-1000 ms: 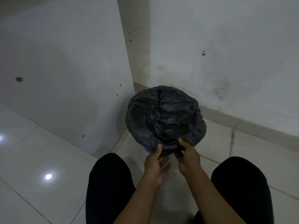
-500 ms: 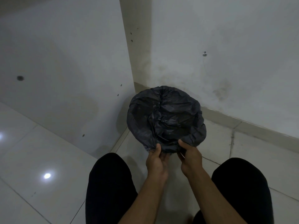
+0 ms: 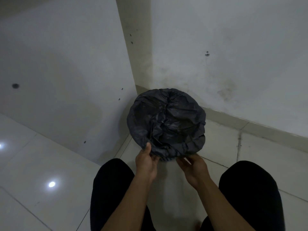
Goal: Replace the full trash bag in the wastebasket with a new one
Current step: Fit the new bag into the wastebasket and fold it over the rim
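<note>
Wall corner [image 3: 128,64] at twelve o'clock, your knees [image 3: 113,184] at five and seven, crumpled black bag [image 3: 166,120] covering wastebasket [image 3: 165,158], your left hand [image 3: 146,163] pinching its hem, right hand [image 3: 194,168] grip unclear.

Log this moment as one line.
bag: draped over bin rim | left hand: pinches bag edge | right hand: at hem, grip unclear

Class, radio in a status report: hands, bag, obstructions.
Left hand pinches black trash bag at near hem. Right hand at hem, grip unclear. Bag covers wastebasket rim. Nothing blocking.
</note>
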